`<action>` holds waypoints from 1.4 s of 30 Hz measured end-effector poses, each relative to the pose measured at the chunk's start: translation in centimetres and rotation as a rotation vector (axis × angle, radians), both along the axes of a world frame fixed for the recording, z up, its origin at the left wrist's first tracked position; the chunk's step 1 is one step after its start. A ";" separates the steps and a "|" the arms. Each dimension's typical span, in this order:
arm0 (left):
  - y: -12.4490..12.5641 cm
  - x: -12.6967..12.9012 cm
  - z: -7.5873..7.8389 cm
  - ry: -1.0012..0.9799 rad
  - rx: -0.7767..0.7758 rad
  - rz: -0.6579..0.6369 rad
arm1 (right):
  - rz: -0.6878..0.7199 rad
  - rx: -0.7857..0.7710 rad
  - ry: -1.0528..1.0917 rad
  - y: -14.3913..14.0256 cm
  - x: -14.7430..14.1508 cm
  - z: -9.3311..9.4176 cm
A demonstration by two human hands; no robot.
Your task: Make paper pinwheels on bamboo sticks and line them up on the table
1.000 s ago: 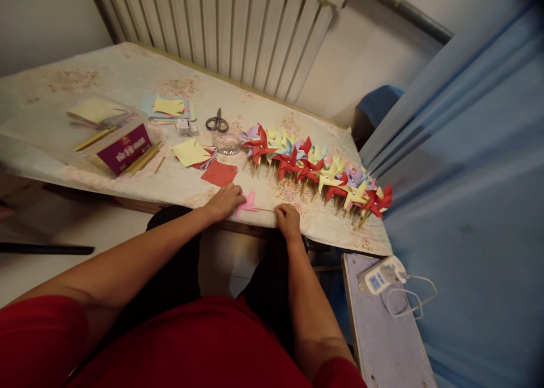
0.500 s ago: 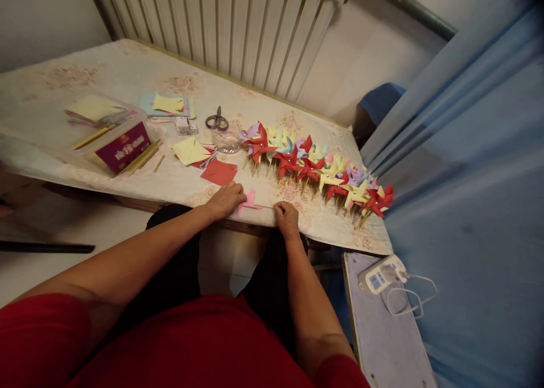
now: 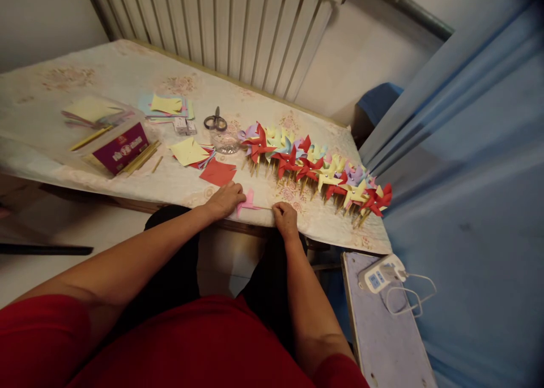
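Note:
My left hand point(image 3: 224, 200) presses on a pink paper pinwheel point(image 3: 247, 202) at the table's near edge, covering most of it. Its thin wooden stick point(image 3: 264, 208) runs right to my right hand point(image 3: 285, 218), whose closed fingers pinch the stick's end. Just beyond my left hand lies a red paper square point(image 3: 218, 173). A long row of finished pinwheels point(image 3: 317, 170) in red, yellow, blue and purple stretches across the table beyond my right hand.
On the cloth-covered table point(image 3: 127, 71) are scissors point(image 3: 215, 122), a small glass bowl point(image 3: 225, 143), yellow paper point(image 3: 187, 151), a purple box point(image 3: 121, 148) with wooden sticks, and stacked coloured paper point(image 3: 168, 105). A radiator point(image 3: 221, 31) stands behind. A white power device point(image 3: 380, 274) lies on a stool at the right.

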State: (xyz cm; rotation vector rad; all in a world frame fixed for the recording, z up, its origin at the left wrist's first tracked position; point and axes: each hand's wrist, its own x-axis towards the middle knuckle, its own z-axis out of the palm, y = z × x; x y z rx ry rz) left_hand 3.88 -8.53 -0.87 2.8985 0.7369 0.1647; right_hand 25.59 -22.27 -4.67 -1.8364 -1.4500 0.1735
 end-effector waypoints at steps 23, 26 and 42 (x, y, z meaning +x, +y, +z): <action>0.1 0.0 -0.3 -0.068 -0.032 0.011 | -0.016 -0.020 0.021 0.1 -0.2 0.3; 0.1 0.0 -0.3 -0.075 -0.036 0.002 | -0.026 -0.014 0.042 0.0 -0.1 0.3; 0.1 -3.0 0.6 0.073 0.078 0.298 | -0.299 0.148 0.331 -3.0 1.2 0.7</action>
